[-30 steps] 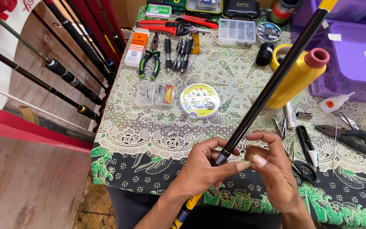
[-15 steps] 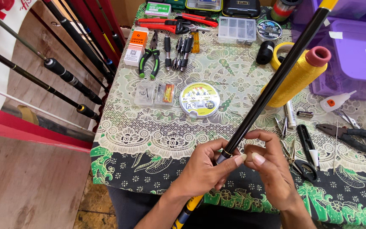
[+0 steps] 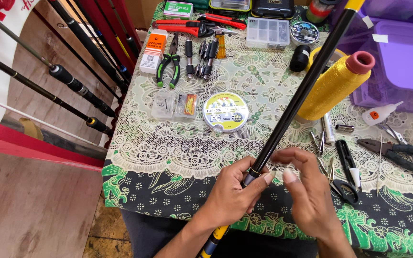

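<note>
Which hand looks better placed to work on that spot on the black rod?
Probably the right hand: its fingers sit free beside the gold band on the black rod, while the left hand is wrapped around the rod, steadying it.

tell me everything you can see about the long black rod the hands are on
The black rod is a slim, glossy, straight tube, likely carbon or fibreglass. It runs diagonally from the lower middle of the frame up to the top right, above the patterned tablecloth. A thin gold ring circles it at the grip; yellow bands show at both ends. The left hand wraps it; the right hand has fingertips beside it.
</note>
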